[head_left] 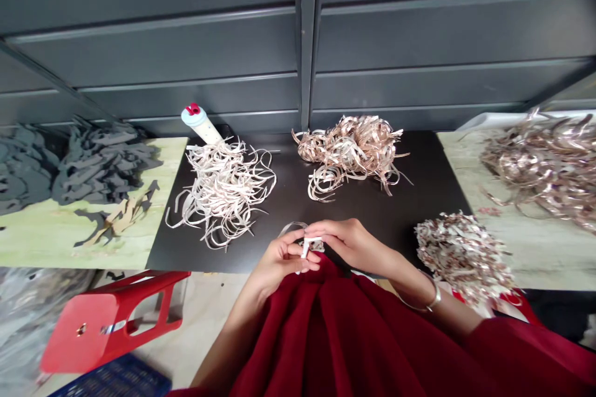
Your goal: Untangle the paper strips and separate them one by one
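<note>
Close to my body, at the front edge of the black tabletop, my left hand (279, 260) pinches a pale folded strip (305, 248) between its fingers. My right hand (347, 239) meets it from the other side, fingers together and bent over the strip's upper end. A thin loop of strip curves up behind the fingertips. Beyond my left hand lies a loose heap of long whitish strips (226, 192). Shiny rose-gold strips (351, 149) form another heap behind my right hand. Right of my forearm is a pile of small pale and rose-gold pieces (460, 248).
A white bottle (202, 125) with a red top stands behind the whitish heap. Dark grey cut pieces (102, 161) cover the left table; more shiny strips (544, 167) lie far right. A red stool (84, 329) and blue crate (116, 378) are at lower left. Grey panels (223, 56) close the back.
</note>
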`<state>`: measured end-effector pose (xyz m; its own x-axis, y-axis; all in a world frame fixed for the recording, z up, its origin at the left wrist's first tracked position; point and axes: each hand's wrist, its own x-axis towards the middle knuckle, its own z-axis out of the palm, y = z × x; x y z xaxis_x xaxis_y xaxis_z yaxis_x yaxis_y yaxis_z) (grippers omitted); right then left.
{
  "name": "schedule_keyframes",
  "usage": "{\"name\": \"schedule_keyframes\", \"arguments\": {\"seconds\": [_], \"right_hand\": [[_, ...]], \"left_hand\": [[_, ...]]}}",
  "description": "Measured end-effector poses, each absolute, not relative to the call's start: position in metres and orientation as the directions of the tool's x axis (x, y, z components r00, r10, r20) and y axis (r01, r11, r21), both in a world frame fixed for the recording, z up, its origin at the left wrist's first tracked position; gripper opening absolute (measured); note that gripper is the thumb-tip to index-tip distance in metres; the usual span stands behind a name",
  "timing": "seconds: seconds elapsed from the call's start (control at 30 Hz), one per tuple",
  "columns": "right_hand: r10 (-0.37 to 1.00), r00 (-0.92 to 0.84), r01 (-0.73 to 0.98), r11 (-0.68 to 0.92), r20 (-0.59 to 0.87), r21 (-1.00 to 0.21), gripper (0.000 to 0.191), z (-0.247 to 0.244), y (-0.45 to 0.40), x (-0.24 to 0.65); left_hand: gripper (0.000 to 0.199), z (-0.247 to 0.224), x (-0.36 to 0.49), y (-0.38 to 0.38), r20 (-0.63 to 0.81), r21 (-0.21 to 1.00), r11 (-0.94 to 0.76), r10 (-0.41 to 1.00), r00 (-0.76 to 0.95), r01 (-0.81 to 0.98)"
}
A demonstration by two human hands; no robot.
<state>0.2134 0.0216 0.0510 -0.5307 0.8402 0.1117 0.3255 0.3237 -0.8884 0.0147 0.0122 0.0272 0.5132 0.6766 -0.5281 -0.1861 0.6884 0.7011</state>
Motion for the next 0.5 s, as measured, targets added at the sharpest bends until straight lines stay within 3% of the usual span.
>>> {"name": "schedule_keyframes", "arguments": {"seconds": [0.2, 0.3, 0.5], "right_hand": [[0.782, -0.601, 0.356, 0.443, 0.161, -0.822, 0.03, 0.048, 0.02, 0.208], [0.781, -0.577, 0.347, 0.501, 0.241, -0.793, 0.031, 0.046, 0.019, 0.206], [0.753, -0.618, 0.224, 0.444, 0.225, -0.868, 0.039, 0.043, 0.018, 0.211]], "left_hand": [[0.064, 0.018, 0.021, 0.023, -0.471, 0.605, 0.696, 0.704, 0.531, -0.386], [0.057, 0.012, 0.024, 0.027, -0.408, 0.655, 0.631, 0.758, 0.508, -0.416], [0.033, 0.006, 0.019, 0.024, -0.366, 0.741, 0.561, 0.798, 0.479, -0.368]]}}
